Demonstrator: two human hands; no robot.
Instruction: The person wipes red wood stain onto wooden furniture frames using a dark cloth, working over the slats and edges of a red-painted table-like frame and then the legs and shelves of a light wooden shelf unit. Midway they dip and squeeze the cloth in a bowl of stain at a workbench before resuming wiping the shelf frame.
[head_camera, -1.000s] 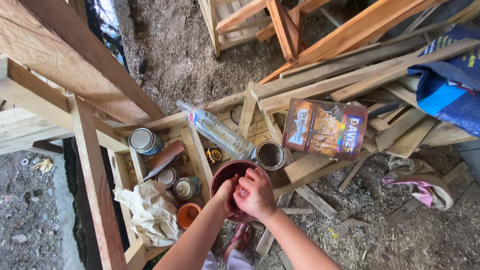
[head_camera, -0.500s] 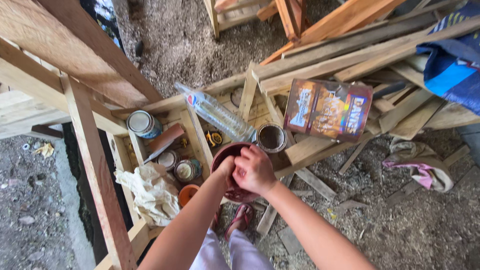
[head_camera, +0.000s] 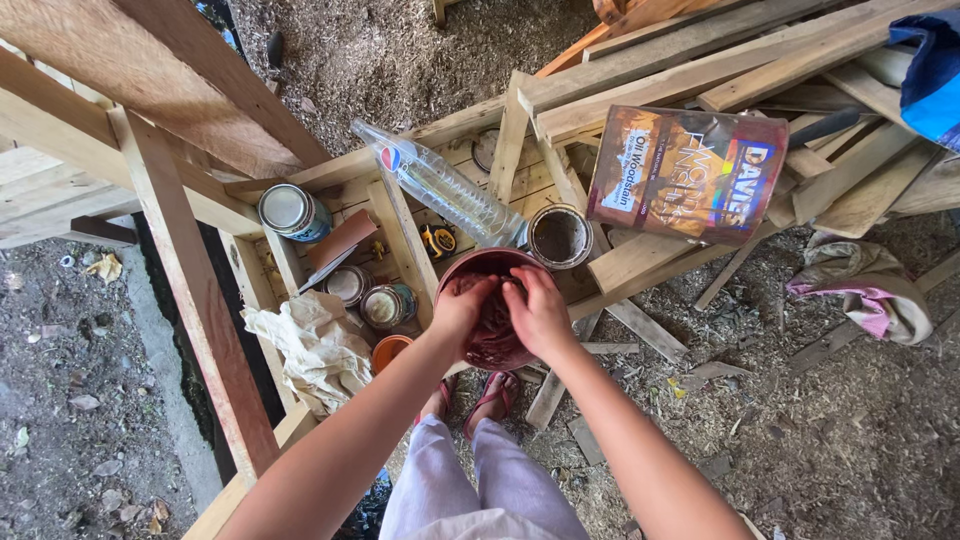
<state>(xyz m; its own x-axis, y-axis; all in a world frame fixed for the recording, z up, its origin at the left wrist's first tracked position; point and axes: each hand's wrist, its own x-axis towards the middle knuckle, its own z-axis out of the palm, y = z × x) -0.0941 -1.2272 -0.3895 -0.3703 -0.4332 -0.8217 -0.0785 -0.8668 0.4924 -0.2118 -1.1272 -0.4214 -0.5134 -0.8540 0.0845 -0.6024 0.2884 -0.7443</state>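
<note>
Reddish-brown stain all through a wet rag (head_camera: 495, 320), bunched in a round red bowl (head_camera: 490, 270) resting on a pale wooden frame (head_camera: 400, 235) set low over sawdust-strewn ground. Left hand (head_camera: 462, 308) and right hand (head_camera: 537, 312) both down in the bowl, close together, fingers curled and clamped on the rag. Just behind the bowl, an open tin (head_camera: 559, 236) with a dark inside, touching or nearly touching the rim. Left of that, a clear plastic bottle (head_camera: 440, 188) lying on its side across the frame slats. Further right, a large rectangular stain can (head_camera: 686, 173) tipped on its side on stacked planks. Inside the frame compartments to the left: a closed round tin (head_camera: 290, 211), two smaller lidded tins (head_camera: 368, 295), an orange cup (head_camera: 388, 351), a crumpled pale cloth (head_camera: 315, 345). Below, two feet in red sandals (head_camera: 470, 398) on the ground.
</note>
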